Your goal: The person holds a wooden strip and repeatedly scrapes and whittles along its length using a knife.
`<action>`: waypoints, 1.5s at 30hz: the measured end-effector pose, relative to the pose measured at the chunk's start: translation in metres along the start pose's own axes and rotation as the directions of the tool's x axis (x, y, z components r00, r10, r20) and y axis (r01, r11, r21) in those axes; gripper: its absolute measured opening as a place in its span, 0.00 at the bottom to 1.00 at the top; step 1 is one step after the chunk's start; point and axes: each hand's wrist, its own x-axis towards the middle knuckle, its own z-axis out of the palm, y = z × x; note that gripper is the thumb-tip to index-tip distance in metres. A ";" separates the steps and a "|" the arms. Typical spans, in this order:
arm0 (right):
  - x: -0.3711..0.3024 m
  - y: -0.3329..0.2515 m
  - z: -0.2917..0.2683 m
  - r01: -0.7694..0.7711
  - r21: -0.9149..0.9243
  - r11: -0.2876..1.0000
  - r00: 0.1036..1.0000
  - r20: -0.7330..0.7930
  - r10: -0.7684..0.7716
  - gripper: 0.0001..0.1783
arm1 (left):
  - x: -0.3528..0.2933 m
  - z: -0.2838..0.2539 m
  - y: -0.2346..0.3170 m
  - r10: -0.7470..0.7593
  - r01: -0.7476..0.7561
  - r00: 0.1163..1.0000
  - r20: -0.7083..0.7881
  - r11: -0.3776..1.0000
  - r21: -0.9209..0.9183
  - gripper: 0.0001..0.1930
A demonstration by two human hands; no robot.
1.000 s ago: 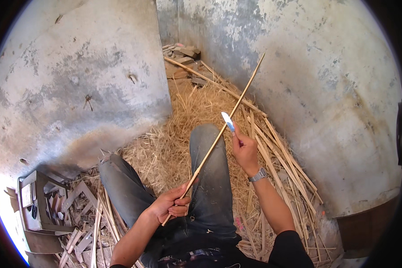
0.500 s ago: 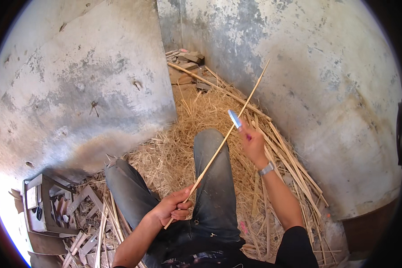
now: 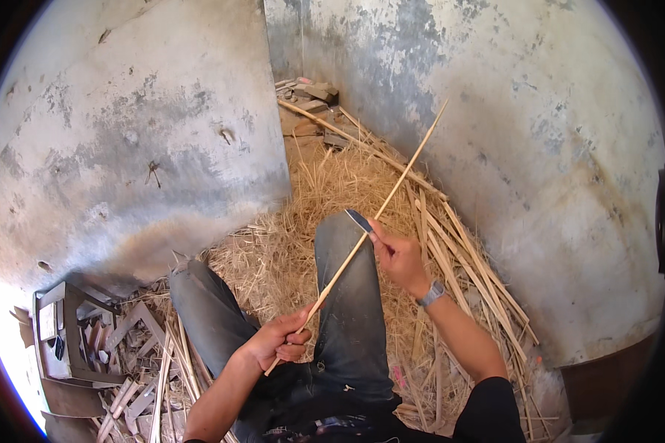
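Note:
A long, thin pale stick (image 3: 412,159) slants from my lap up and to the right, across my right thigh. Near its lower end my left hand (image 3: 281,342) is wrapped round it, with a short stub showing below the fist. Farther up, my right hand (image 3: 400,257) grips a small knife (image 3: 358,219); its handle is hidden in the fingers. The dark blade lies against the stick or just over it, pointing up and to the left above my right knee. Whether it cuts into the wood I cannot tell.
Shavings (image 3: 266,255) cover the floor around my legs. Long split strips (image 3: 488,284) lie along the right wall. At left stands a wooden frame (image 3: 70,332) beside scrap pieces (image 3: 140,332). Bricks or blocks (image 3: 314,94) lie in the far corner. A wall (image 3: 133,133) rises ahead on the left.
My right hand has brought the knife down and left along the stick, toward my left hand. The blade has turned from bright to dark. My left hand keeps its hold.

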 end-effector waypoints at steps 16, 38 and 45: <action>0.001 -0.001 -0.004 -0.091 -0.028 0.995 0.992 0.082 0.093 0.20 | 0.002 -0.004 0.003 0.006 -0.005 0.998 -0.062 1.000 0.021 0.28; -0.003 -0.004 -0.002 -0.118 -0.148 0.982 0.987 0.092 0.132 0.08 | 0.018 -0.011 0.009 0.000 0.015 0.990 0.142 0.995 -0.104 0.27; -0.012 -0.051 0.002 -0.145 -0.121 0.982 0.959 0.227 0.169 0.10 | 0.023 -0.022 0.000 -0.029 0.145 0.960 0.277 0.902 -0.408 0.27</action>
